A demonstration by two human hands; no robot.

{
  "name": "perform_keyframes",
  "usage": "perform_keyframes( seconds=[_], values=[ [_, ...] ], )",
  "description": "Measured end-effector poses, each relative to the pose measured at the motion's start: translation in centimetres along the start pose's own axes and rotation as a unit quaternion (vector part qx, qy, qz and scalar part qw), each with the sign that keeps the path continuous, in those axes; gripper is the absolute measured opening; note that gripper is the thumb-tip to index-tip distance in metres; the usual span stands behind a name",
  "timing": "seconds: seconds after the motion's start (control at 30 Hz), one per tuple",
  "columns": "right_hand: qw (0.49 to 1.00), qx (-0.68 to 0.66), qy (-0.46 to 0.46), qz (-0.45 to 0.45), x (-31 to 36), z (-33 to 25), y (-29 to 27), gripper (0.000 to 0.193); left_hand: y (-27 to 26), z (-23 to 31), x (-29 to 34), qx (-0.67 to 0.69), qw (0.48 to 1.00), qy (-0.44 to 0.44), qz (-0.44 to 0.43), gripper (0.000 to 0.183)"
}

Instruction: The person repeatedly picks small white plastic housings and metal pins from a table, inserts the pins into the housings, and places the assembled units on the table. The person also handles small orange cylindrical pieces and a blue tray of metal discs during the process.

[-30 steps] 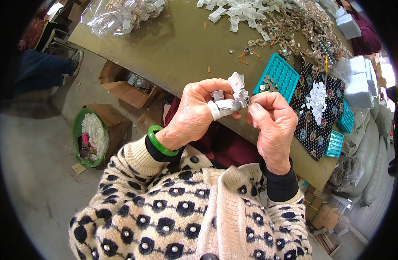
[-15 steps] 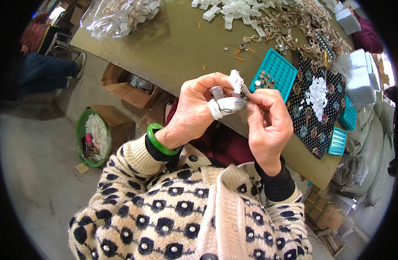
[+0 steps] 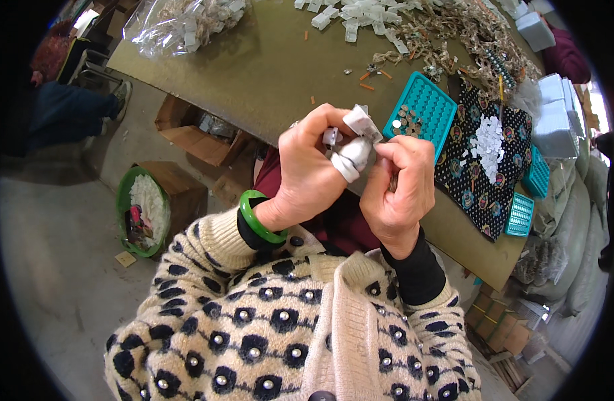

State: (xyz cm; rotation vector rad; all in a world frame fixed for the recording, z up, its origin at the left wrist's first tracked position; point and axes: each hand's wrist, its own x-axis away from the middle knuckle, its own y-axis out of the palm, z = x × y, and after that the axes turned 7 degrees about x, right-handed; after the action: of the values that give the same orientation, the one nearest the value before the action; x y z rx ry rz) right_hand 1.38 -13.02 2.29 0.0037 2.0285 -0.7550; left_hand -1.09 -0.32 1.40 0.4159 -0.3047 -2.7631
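Observation:
My left hand [image 3: 313,150] is closed, its thumb and fingertips wrapped in white coverings. Its thumb and index finger hold a small translucent white plastic piece [image 3: 364,125] above the table's near edge. Close against that piece, my right hand [image 3: 404,187] pinches thumb to forefinger; what lies between those fingertips is too small to tell. A green bangle [image 3: 261,220] circles my left wrist. Just beyond my right hand is a teal pitted tray [image 3: 427,107] with several small round metal discs [image 3: 407,122] in it.
Clear plastic cases [image 3: 360,17] and a tangled heap of beige strands [image 3: 447,40] cover the far table. White slips [image 3: 488,147] lie on a dark patterned cloth [image 3: 464,194] at right. A cardboard box [image 3: 193,137] and green basket [image 3: 123,207] stand on the floor at left.
My right hand has shifted slightly left and down. My left hand has turned, showing more of the plastic piece at its fingertips.

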Motion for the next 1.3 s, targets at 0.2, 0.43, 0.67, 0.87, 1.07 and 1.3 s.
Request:
perform_keyframes(
  seconds=[0.2, 0.43, 0.67, 0.87, 1.07, 1.3],
  values=[
    [0.991, -0.078, 0.098, -0.039, -0.5, -0.9, 0.1, 0.021, -1.5, 0.5, -0.3, 0.41, 0.859, -0.307, 0.009, 0.014],
    [0.991, -0.072, 0.094, -0.056, -0.5, -0.9, 1.1, 0.02, -3.0, -0.1, -0.4, 0.464, 0.821, -0.33, -0.037, 0.018],
    [0.836, -0.349, 0.418, -0.075, -0.2, -1.1, 1.0, 0.014, -3.3, 0.1, -0.6, 0.412, 0.852, -0.322, -0.011, 0.029],
    [0.657, -0.5, 0.555, -0.099, -0.5, -0.9, 0.9, 0.012, -2.5, 0.5, -0.7, 0.354, 0.911, -0.209, 0.04, 0.031],
    [0.732, -0.46, 0.499, -0.067, -0.8, -1.6, 0.7, 0.018, -2.9, 0.8, -0.7, 0.341, 0.915, -0.214, -0.018, 0.033],
    [0.908, -0.204, 0.343, -0.128, -0.7, -0.3, -0.8, 0.008, -3.6, 0.7, 0.2, 0.307, 0.922, -0.226, -0.061, 0.026]
  ],
)
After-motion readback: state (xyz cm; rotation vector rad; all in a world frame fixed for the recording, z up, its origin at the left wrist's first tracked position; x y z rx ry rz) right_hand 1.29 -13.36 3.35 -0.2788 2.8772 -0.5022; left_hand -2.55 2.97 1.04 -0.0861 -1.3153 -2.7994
